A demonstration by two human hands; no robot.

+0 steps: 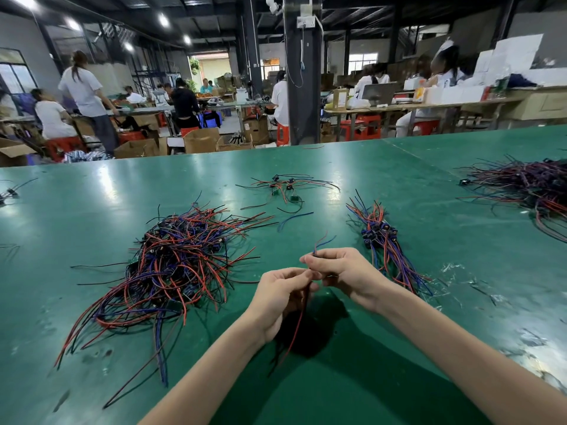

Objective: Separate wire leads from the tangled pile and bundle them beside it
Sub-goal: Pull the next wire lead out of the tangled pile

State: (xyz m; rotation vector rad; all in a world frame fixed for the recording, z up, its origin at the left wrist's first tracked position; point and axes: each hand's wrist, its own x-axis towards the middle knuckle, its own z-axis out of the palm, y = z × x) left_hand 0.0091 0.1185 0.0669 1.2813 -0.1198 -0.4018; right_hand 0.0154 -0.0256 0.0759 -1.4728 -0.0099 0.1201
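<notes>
Close over the near desk (352, 391), 2 hands meet. Left hand (280, 299): grip pinching 1 lead (297, 329); red and dark tails hang back toward the body. Right hand (343, 271): grip pinching the same lead higher up, short ends poking out past the fingers. Lead's long axis runs near to far. Bundle (383, 243) lies right of and just beyond the right hand, slanting far-left to near-right. That hand is nearer, so setting down likely needs a slight turn to match. Tangled pile (175, 262) sits left, apart from both hands. Desk green, glossy, scuffed. Farther: loose leads (285, 187), another heap (534, 185) far right, workers (82, 87), red stools (368, 125), cartons (201, 139), dark pillar (302, 87).
</notes>
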